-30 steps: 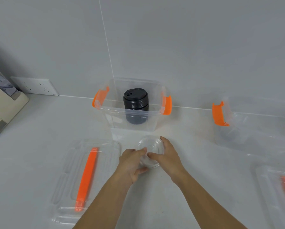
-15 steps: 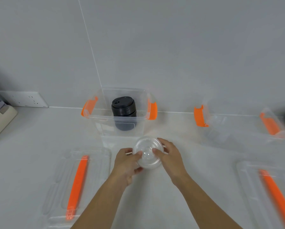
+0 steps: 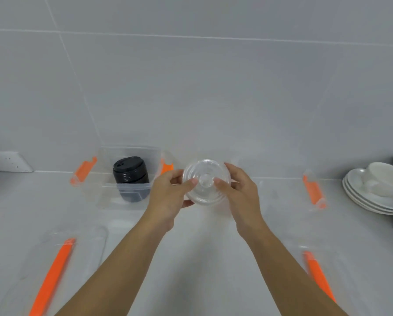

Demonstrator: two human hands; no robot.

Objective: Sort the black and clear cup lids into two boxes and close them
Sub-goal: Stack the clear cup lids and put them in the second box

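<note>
A: What did the person have at the middle of the frame?

B: Both hands held a stack of clear lids (image 3: 206,182) above the counter (image 3: 202,258). The left hand (image 3: 168,197) and the right hand (image 3: 238,192) pinched it from either side, thumbs pressed on its face, fingers curled behind the rim.

A: How far had the sorting gone?

B: About halfway, by the look of it. The black lids (image 3: 131,176) stood stacked inside the left box (image 3: 127,185), left of centre against the wall. The right box (image 3: 282,190), right of centre, was too blurred to tell its contents.

A: And the closing?

B: Not done. The left box cover (image 3: 54,270) lay flat at lower left, the right box cover (image 3: 318,274) at lower right, both off. Plates (image 3: 373,195) sat at the far right.
</note>
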